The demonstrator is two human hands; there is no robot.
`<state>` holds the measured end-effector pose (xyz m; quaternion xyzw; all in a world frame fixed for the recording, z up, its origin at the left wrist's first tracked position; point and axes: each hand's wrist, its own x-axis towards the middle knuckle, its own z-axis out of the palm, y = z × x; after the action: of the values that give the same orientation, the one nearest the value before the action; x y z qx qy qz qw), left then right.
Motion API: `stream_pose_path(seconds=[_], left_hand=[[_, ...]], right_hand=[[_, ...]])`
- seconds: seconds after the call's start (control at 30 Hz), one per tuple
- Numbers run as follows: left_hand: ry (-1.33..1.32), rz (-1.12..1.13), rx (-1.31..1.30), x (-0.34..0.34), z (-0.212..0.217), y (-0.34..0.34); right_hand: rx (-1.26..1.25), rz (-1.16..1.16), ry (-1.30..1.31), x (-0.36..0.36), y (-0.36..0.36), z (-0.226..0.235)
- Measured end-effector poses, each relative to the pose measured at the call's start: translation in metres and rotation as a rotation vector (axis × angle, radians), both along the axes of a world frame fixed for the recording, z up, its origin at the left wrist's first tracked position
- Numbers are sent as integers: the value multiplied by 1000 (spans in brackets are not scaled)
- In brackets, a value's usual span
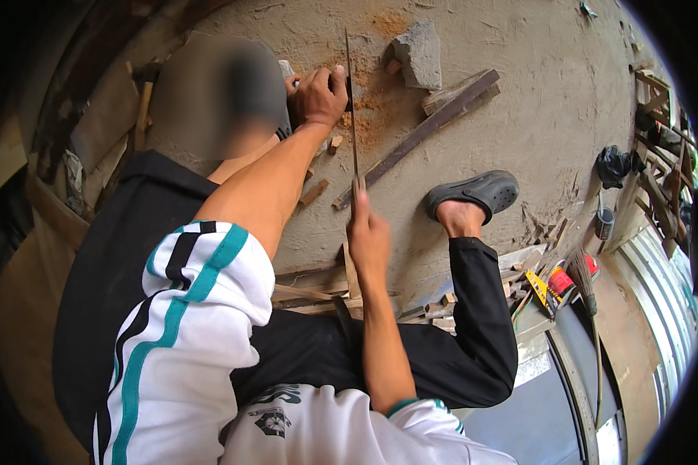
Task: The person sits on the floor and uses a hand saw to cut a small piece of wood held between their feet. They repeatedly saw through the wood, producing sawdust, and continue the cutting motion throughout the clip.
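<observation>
My right hand (368, 232) is closed around the near end of a handsaw, its handle mostly hidden by the fingers. The thin saw blade (353, 132) points away from me and shows nearly edge-on. My left hand (318, 97) presses down beside the blade, fingers bent over a piece of wood (350, 93); only a dark end of it shows past the thumb. Orange-brown sawdust (368, 105) lies on the ground along the blade. Small wood offcuts (315, 192) are scattered just left of the saw.
A grey concrete chunk (420, 58) and long wooden bars (434, 128) lie right of the blade. My clog-covered foot (477, 194) rests farther right. Scrap wood (326, 287) lies near my legs. A broom (587, 298), a red can (560, 279) and a black bag (614, 167) are at right.
</observation>
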<state>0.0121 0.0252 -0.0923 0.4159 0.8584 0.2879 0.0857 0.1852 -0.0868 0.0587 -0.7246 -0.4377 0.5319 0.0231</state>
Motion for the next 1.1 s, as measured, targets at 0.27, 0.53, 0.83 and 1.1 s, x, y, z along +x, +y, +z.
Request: stream_pose_path(seconds=[0.27,0.53,0.83,1.1], left_hand=[[-41,-116,-30,10,2,-7],[-135,-27,-112,11,3,-1],[-194,-60,-230,3,11,3],[-223,-31,-162,-6,7,0]], right_hand=[[-143,-176,88,5,-4,15],[13,-90,68,-14,7,-14],[54,-93,171,-4,13,-18],[104,-47,147,-7,12,-30]])
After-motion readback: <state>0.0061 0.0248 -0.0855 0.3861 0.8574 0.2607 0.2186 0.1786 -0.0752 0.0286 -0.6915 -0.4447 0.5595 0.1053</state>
